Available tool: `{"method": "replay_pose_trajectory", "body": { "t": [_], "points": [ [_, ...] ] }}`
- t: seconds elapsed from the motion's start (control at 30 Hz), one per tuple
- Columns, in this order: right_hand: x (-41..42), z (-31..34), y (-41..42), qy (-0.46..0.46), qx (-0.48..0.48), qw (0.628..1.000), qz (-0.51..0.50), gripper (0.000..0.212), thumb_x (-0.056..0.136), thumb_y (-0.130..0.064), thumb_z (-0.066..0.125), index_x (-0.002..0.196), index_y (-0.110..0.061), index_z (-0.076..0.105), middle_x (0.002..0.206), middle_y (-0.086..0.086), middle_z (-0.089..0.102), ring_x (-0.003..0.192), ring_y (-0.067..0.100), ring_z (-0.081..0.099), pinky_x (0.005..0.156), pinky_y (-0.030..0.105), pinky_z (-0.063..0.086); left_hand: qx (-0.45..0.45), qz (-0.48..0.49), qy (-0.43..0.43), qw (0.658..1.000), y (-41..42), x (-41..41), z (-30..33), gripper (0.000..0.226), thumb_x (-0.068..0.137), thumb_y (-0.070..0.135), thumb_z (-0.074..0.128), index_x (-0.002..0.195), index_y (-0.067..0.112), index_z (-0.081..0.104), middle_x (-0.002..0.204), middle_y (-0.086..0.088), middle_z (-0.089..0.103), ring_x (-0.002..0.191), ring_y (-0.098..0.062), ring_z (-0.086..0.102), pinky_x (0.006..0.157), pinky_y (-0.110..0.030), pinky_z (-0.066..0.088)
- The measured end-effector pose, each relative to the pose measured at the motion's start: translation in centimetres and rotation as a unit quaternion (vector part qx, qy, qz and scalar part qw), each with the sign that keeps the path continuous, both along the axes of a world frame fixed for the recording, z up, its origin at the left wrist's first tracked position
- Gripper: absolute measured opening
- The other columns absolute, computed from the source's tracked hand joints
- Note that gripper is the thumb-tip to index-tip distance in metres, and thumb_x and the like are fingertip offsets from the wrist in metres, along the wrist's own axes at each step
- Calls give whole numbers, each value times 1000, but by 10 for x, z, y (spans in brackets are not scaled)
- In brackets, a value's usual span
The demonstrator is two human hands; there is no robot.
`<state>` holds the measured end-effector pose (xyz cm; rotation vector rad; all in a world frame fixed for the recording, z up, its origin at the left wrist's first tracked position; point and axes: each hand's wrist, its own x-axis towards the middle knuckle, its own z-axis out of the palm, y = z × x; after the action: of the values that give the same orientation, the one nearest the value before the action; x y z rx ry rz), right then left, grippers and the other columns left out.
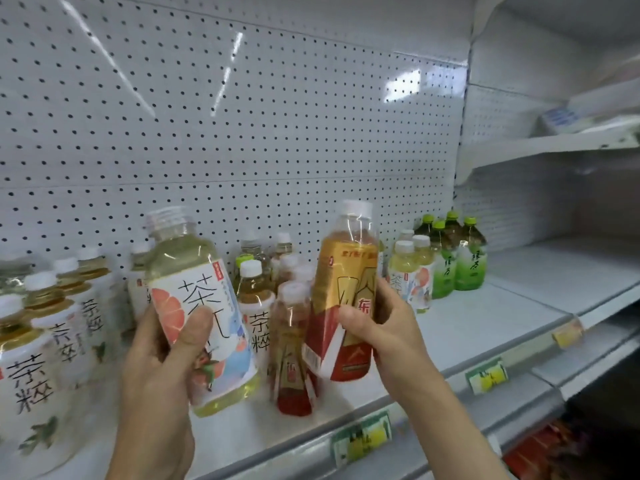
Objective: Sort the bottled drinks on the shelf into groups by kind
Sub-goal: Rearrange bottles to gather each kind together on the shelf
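Observation:
My left hand point(162, 368) grips a pale yellow grapefruit tea bottle point(197, 299) with a white and pink label, lifted off the shelf and tilted left. My right hand point(381, 327) holds a red and gold labelled tea bottle point(343, 292) upright above the shelf point(467, 327). Below them stands another red and gold bottle point(292, 351). White-labelled tea bottles point(38, 348) crowd the left. Two more grapefruit tea bottles point(412, 275) and several green tea bottles point(460, 254) stand at the right.
A white pegboard wall point(242, 116) backs the shelf. More small bottles point(263, 268) stand behind the held ones. Price tags point(362, 438) line the shelf's front edge. Bare shelf boards point(561, 265) extend to the right, with another shelf point(554, 143) above.

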<state>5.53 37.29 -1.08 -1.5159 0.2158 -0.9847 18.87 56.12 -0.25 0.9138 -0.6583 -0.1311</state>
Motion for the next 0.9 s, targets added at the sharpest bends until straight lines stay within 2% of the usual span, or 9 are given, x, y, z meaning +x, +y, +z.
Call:
{"method": "replay_pose_trajectory", "body": {
  "t": [0.07, 0.17, 0.3, 0.37, 0.5, 0.6, 0.73, 0.83, 0.9],
  "points": [
    [-12, 0, -35, -10, 10, 1000, -3, 88, 53, -43, 89, 132, -19, 59, 116, 9, 74, 107, 30, 72, 88, 45, 59, -3, 22, 15, 1000, -18, -15, 2, 71, 58, 53, 84, 122, 27, 68, 110, 7, 77, 88, -11, 76, 63, -28, 61],
    [-25, -2, -80, -20, 22, 1000, 10, 87, 52, -42, 88, 131, -20, 59, 114, 7, 74, 105, 28, 72, 81, 36, 59, 1, 52, 19, 998, -42, -43, 8, 37, 75, 28, 66, 112, 30, 69, 104, 7, 78, 82, -11, 76, 58, -26, 60],
    [-37, 0, -128, -29, 27, 998, 42, 75, 53, -42, 86, 122, -25, 62, 110, 3, 76, 102, 24, 73, 81, 37, 59, 42, 77, -18, 996, -74, -90, 16, 55, 67, 50, 81, 118, 31, 68, 105, 5, 78, 87, -15, 76, 59, -26, 60],
    [-42, 1, -149, -31, 26, 998, 50, 73, 53, -41, 86, 120, -25, 63, 110, 4, 76, 101, 24, 73, 80, 36, 60, 65, 82, -27, 994, -96, -108, 14, 50, 69, 44, 78, 116, 30, 67, 101, 7, 78, 85, -11, 76, 60, -23, 59],
    [-59, -7, -192, -30, 34, 998, 40, 74, 56, -38, 89, 123, -26, 62, 109, 2, 75, 98, 22, 74, 75, 30, 60, 192, 55, -49, 979, -162, -133, -8, 56, 74, 32, 80, 126, 35, 59, 109, 14, 76, 99, -4, 72, 86, -34, 57],
    [-78, -15, -217, -27, 59, 998, 17, 87, 49, -45, 94, 127, -25, 61, 109, 0, 76, 96, 21, 75, 72, 28, 59, 265, 53, -38, 962, -221, -126, -35, 59, 79, 14, 84, 123, 39, 53, 108, 15, 74, 96, 3, 70, 92, -38, 57],
    [-105, -24, -248, -1, 65, 998, -7, 85, 54, -41, 95, 129, -24, 59, 115, 4, 74, 102, 25, 73, 80, 37, 58, 331, 36, -35, 942, -291, -109, -62, 63, 80, 19, 83, 128, 36, 46, 114, 11, 69, 101, -6, 68, 88, -35, 59],
    [-122, -30, -267, 11, 55, 998, -34, 110, 36, -61, 95, 133, -25, 58, 116, 2, 74, 103, 24, 73, 84, 43, 58, 331, 5, -29, 943, -325, -102, -67, 61, 80, 18, 82, 128, 37, 48, 115, 10, 69, 104, -9, 68, 92, -38, 58],
    [-131, -31, -276, 15, 54, 997, -45, 118, 30, -65, 94, 135, -26, 57, 116, 1, 74, 101, 22, 74, 82, 41, 59, 340, -6, -47, 939, -344, -97, -69, 65, 72, 29, 87, 124, 43, 51, 120, 8, 68, 107, -8, 68, 94, -38, 58]
  ]
}}
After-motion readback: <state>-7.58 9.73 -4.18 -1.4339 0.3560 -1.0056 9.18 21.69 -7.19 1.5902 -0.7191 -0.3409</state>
